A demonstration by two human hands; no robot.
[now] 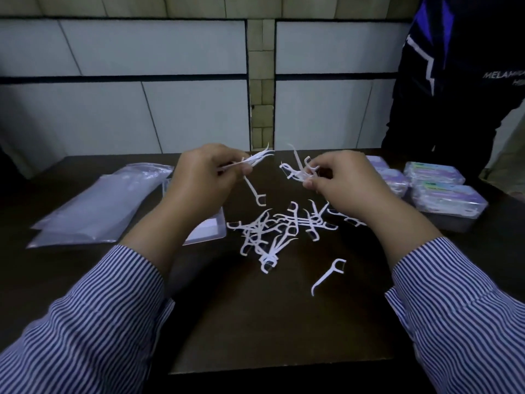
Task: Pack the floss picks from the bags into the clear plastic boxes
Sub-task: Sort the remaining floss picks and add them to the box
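A loose pile of white floss picks (279, 231) lies on the dark table (255, 322), and one single pick (328, 275) lies apart at the front right. My left hand (199, 180) is raised above the table and pinches a small bundle of picks (252, 162), one hanging down from it. My right hand (343, 183) is raised too and pinches a few tangled picks (299, 169). An open clear plastic box (208, 230) sits under my left forearm, mostly hidden. Clear bags (99, 206) lie at the left.
Several closed, filled plastic boxes (443, 194) are stacked at the right of the table. A person in dark clothing (460, 81) stands behind the table's far right corner. A panelled wall runs behind the table.
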